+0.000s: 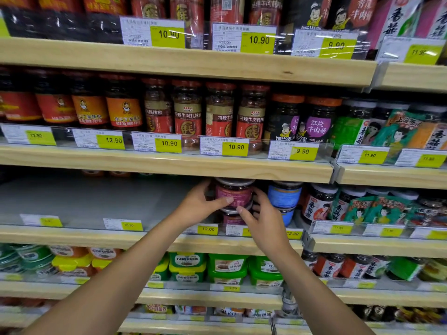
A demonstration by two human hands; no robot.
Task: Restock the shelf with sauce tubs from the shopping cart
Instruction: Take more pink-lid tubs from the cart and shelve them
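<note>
Now my left hand (200, 206) and right hand (264, 220) curl round a pink sauce tub (233, 192). It stands on a lower tub (231, 220).

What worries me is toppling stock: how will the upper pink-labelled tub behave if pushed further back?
Probably stiff: the upper pink tub looks undented between the left hand and right hand. Stacked on a lower pink tub, it could slide or tip under a hard push. Standing upright, it seems unlikely to roll.
</note>
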